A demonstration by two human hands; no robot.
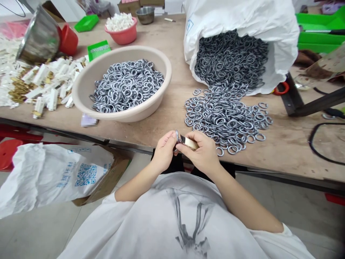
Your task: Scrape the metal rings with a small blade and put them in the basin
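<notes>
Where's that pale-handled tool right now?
In the head view, the pale-handled tool is in the right hand, beside the ring in the left hand, left of the loose pile.

Basin (151, 110) of rings (129, 86) left on table (174, 115), ring pile (226, 117) right, sack (239, 16) behind pile

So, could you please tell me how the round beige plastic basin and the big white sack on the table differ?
The round beige plastic basin stands upright, while the big white sack lies tipped with its mouth open. The basin has a smooth, firm wall; the sack's is soft and creased. The basin's small grey rings sit within its rim, whereas a heap of rings spreads from the sack's mouth. Both hold many such rings.
</notes>
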